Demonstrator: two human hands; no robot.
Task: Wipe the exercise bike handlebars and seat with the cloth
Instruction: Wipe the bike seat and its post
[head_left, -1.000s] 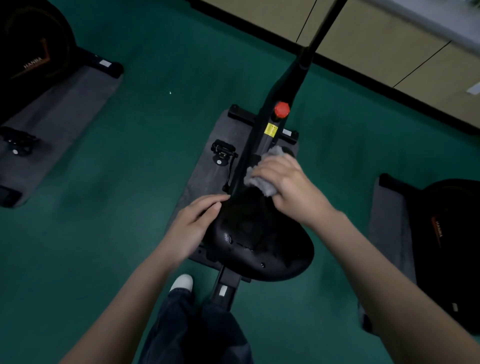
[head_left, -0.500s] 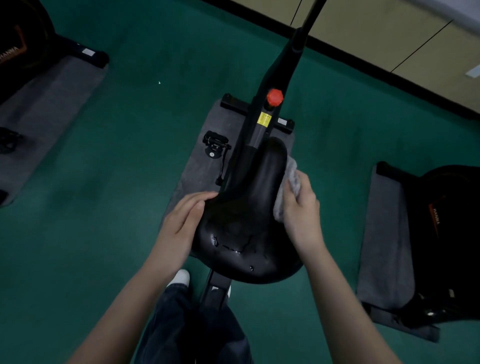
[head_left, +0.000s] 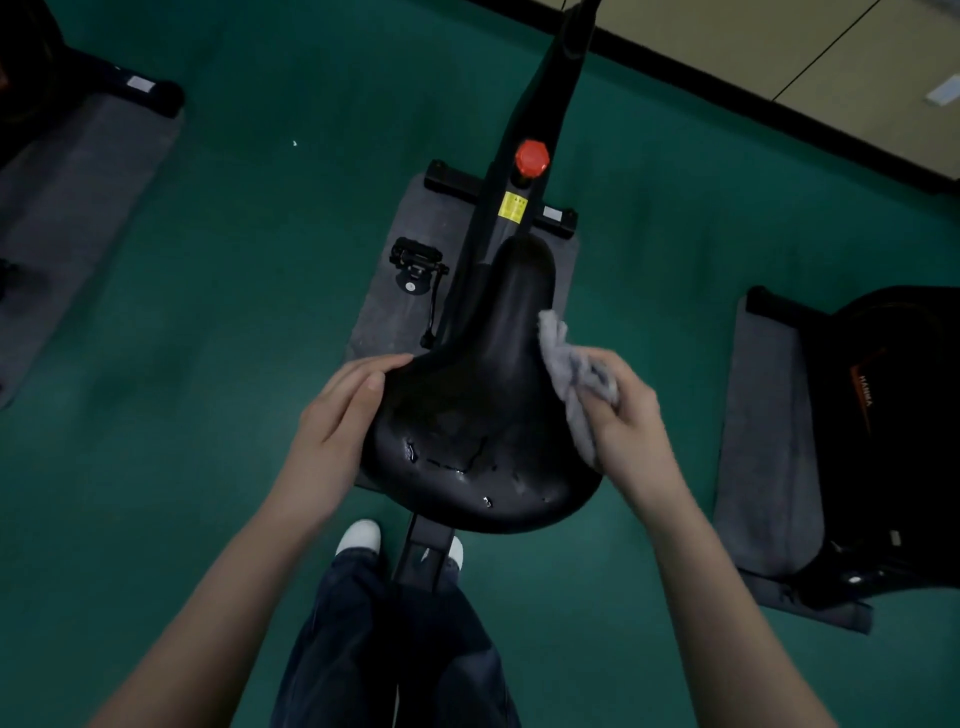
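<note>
— What moved?
— The right hand (head_left: 626, 415) drew the crumpled grey cloth (head_left: 571, 374) from the black padded seat's (head_left: 483, 415) nose to its right edge.
— Anything else?
— No.

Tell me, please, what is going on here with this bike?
A person stands behind an exercise bike and is wiping its black seat. The right hand holds a grey cloth against the seat's right edge, while the left hand rests on the left edge as if to steady it. Wet streaks and droplets show on the broad rear part of the seat. The handlebars are out of view, beyond the top of the picture.
</note>
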